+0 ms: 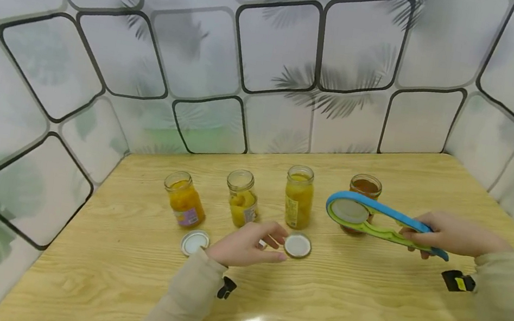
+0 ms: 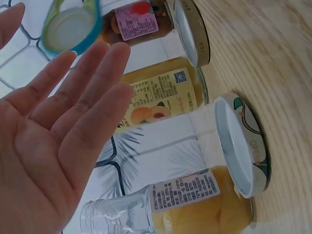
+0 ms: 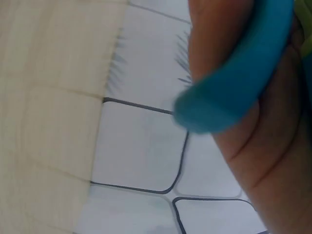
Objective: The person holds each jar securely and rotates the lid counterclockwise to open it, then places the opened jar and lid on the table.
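Observation:
My right hand [image 1: 446, 234] grips the handles of a blue and green jar opener [image 1: 381, 204]. A pale jar lid [image 1: 349, 211] sits within its loop, in front of the lidless jar of dark red-brown fruit [image 1: 366, 185]. In the right wrist view, one blue handle end [image 3: 219, 100] crosses the palm. My left hand [image 1: 247, 244] is above the table with fingers spread and holds nothing. Just right of its fingertips lies an upturned lid [image 1: 297, 245]; another lid [image 2: 241, 144], partly hidden by the hand in the head view, lies by the jar of yellow fruit [image 2: 200, 207].
A lidless jar of yellow peaches [image 1: 298, 202] and one of orange fruit [image 1: 187, 205] stand in the row. Another upturned lid [image 1: 195, 242] lies left of my left wrist. The wooden table [image 1: 122, 278] meets patterned walls [image 1: 282, 49] behind and at both sides.

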`<state>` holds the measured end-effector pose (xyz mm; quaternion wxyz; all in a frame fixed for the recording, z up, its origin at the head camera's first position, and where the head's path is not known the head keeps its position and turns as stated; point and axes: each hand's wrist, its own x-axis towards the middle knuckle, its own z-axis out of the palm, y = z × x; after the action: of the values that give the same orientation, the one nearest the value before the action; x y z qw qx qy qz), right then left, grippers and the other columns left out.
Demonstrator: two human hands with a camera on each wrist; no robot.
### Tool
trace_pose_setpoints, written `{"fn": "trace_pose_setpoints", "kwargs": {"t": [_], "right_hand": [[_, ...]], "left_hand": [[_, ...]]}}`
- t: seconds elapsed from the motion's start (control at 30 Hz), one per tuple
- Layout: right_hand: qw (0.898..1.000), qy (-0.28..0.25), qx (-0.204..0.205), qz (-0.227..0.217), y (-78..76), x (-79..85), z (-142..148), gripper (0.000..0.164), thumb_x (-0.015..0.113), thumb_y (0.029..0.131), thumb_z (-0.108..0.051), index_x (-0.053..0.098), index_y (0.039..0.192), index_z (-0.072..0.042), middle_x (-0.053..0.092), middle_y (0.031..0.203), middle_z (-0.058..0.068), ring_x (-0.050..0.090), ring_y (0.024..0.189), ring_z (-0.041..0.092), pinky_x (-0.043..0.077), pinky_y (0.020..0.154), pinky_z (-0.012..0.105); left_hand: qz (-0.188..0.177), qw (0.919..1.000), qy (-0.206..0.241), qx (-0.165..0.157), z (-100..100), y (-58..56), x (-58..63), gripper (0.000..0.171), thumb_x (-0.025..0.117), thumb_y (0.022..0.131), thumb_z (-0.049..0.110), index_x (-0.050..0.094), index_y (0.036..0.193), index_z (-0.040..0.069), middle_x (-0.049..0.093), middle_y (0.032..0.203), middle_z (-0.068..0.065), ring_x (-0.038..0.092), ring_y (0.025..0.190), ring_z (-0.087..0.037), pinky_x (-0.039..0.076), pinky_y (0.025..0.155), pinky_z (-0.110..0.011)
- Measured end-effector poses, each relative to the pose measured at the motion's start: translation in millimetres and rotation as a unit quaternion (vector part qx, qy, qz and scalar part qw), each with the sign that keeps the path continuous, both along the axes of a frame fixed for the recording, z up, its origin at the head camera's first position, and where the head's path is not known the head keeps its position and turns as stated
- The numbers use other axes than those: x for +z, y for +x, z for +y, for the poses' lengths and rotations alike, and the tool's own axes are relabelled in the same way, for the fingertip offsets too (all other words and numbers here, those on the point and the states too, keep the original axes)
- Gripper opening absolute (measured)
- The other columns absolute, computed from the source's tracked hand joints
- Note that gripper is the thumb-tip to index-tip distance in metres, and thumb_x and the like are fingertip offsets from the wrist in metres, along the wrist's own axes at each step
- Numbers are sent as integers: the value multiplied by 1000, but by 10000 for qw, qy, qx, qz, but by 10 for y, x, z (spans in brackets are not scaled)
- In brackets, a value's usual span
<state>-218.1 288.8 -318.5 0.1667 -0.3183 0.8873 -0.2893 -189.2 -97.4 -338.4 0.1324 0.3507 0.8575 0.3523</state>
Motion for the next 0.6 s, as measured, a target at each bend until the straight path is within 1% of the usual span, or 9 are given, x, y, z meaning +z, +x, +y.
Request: {"fn": "trace_pose_setpoints", "kwargs": {"t": [0.07, 0.17, 0.3, 0.4, 0.5, 0.6], "right_hand": [[9988, -89, 133, -469, -24, -61, 17, 18, 50, 91, -16, 61, 80, -7, 56, 62, -4, 53, 50, 13, 43, 45, 25], [9933, -177, 181, -1130, -44, -129, 51, 17, 48, 90, -9, 62, 85, -1, 58, 65, 3, 54, 50, 15, 46, 45, 28], [9854, -133, 33, -1695, -74, -192, 92, 17, 49, 88, -8, 63, 89, 1, 53, 61, 2, 54, 50, 13, 49, 46, 31], [9811, -171, 53, -1926, -110, -240, 119, 17, 49, 88, -8, 63, 89, 2, 46, 56, -3, 54, 49, 12, 49, 47, 32], [9786, -198, 189, -2038, -143, -281, 139, 18, 48, 89, -7, 64, 90, 2, 49, 54, -3, 52, 47, 9, 48, 44, 29], [9798, -139, 283, -1974, -159, -300, 149, 19, 48, 88, -7, 66, 90, 1, 56, 54, 1, 45, 43, 4, 40, 38, 22]], "left_hand": [[-26, 10000, 24, -19, -28, 7, -3, 38, 59, 86, 27, 51, 114, 4, 57, 109, -11, 56, 95, -18, 47, 77, -28], [-57, 10000, 15, -54, -38, 12, -1, 38, 59, 86, 27, 51, 114, 3, 57, 109, -11, 56, 95, -19, 47, 77, -28], [-31, 9999, 2, -107, -37, 4, -3, 37, 59, 86, 26, 51, 114, 2, 57, 109, -12, 56, 96, -19, 47, 77, -27], [-10, 9999, 27, -142, -38, -7, -7, 36, 59, 86, 25, 52, 113, 2, 57, 108, -12, 56, 95, -19, 47, 77, -28], [-18, 9999, 23, -146, -39, -9, -7, 36, 59, 86, 25, 52, 113, 2, 57, 108, -12, 56, 95, -20, 47, 77, -30], [-49, 9999, 23, -138, -40, -13, -14, 36, 59, 86, 26, 52, 113, 2, 57, 108, -12, 56, 96, -20, 47, 78, -31]]}}
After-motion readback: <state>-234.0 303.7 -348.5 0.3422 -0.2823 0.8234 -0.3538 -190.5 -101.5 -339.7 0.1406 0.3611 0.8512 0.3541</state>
